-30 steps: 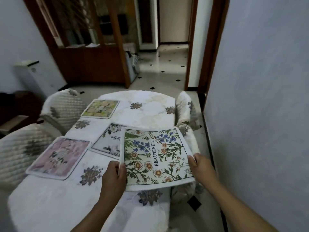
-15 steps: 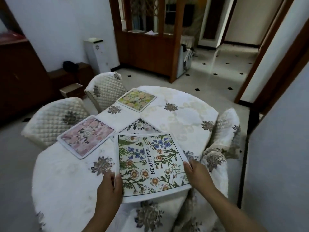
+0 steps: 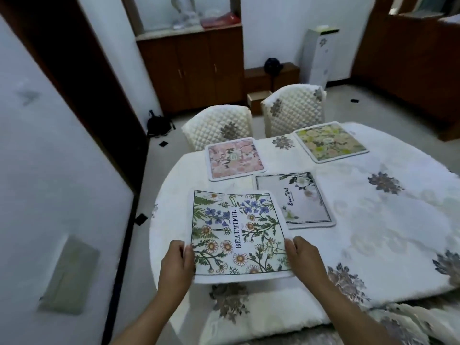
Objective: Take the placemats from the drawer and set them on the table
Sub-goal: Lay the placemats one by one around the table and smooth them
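Observation:
A floral placemat [image 3: 236, 232] printed with "BEAUTIFUL" hangs just above the near left part of the round white-clothed table [image 3: 373, 220]. My left hand [image 3: 176, 265] grips its near left corner and my right hand [image 3: 303, 260] grips its near right corner. Three other placemats lie flat on the table: a grey-white one [image 3: 296, 200] just right of the held mat and partly under its edge, a pink one [image 3: 235, 158] at the far left, and a yellow-green one [image 3: 328, 141] farther right.
Two quilted white chairs [image 3: 219, 125] [image 3: 293, 109] stand behind the table. A third chair's cushion [image 3: 261, 317] sits right below my arms. A white wall and dark door frame [image 3: 74, 95] close off the left. A wooden cabinet [image 3: 194, 68] lines the back wall.
My view has swung left around the table. Both hands have carried the floral placemat toward the table's near left part, lower over the cloth. The three laid mats have not moved.

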`<state>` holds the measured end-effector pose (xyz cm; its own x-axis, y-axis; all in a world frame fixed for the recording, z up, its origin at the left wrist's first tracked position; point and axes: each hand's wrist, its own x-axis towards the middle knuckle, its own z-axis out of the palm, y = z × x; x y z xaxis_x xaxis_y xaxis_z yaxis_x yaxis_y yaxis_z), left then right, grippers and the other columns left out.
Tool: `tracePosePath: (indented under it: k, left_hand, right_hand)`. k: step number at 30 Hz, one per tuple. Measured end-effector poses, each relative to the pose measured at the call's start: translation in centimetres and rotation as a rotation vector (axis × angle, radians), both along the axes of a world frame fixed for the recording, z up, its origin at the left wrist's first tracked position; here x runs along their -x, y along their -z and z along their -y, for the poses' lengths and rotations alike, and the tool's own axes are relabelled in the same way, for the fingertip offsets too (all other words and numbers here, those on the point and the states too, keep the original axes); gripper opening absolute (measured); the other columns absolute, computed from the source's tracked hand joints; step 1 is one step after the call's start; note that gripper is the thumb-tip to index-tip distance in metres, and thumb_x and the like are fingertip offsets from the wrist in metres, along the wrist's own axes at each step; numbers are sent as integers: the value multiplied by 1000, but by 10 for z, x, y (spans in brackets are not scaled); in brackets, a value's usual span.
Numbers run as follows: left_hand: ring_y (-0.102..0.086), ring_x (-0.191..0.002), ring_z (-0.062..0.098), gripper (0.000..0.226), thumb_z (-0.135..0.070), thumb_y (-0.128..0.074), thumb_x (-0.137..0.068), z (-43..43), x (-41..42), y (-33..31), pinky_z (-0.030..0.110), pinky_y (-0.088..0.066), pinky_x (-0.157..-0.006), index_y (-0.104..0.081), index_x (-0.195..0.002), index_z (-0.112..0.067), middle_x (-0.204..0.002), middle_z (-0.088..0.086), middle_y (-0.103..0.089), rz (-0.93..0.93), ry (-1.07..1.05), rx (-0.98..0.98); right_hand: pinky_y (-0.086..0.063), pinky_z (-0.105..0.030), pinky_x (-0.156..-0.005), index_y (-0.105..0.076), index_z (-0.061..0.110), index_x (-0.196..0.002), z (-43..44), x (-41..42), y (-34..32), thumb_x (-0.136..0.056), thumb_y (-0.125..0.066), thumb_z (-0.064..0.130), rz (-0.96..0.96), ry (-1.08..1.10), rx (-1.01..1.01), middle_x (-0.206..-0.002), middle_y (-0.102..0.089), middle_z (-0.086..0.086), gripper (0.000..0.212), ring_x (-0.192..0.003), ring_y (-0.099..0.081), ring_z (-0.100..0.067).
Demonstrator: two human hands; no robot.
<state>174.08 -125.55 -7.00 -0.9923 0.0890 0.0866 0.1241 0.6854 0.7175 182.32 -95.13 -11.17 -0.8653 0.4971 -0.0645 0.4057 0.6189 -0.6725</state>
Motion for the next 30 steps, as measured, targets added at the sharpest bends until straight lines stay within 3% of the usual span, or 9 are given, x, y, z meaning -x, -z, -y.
tracePosePath:
  k: [10,13,17,21,30]
  left_hand:
    - [-50,-59,16,21,-26,-44,-99,16,-39,40,36,-35,-52,-45,-82,-13,-66,-1,-52,31,-228,97]
    - [-49,-58,11,22,-30,-42,-99,24,-40,64,33,-33,-50,-46,-83,-15,-66,-4,-51,68,-220,139]
    - [-51,-57,18,23,-34,-39,-99,32,-44,106,32,-33,-48,-45,-84,-17,-66,-1,-54,147,-195,173]
    - [-52,-57,22,22,-34,-40,-98,40,-48,138,34,-36,-49,-43,-84,-17,-66,0,-55,203,-171,169]
    - [-54,-54,30,25,-23,-50,-94,56,-48,161,34,-37,-56,-40,-71,-22,-58,1,-55,257,-86,324]
  right_hand:
    - [-29,-34,-50,-37,15,-65,16,9,36,-99,-43,36,83,-159,60,-58,-48,-3,40,-55,-47,-21]
    - [-32,-34,-51,-42,13,-69,23,0,58,-99,-40,39,135,-163,55,-59,-51,-5,40,-56,-51,-23]
    - [-32,-34,-48,-40,16,-69,30,-16,87,-99,-39,39,180,-193,16,-57,-49,-3,38,-53,-50,-23]
    - [-37,-34,-53,-45,16,-80,37,-26,104,-100,-31,44,347,-236,-110,-61,-48,3,38,-60,-53,-25]
    - [-44,-35,-61,-44,20,-81,53,-28,111,-100,-32,44,512,-168,-179,-63,-43,7,32,-63,-49,-22]
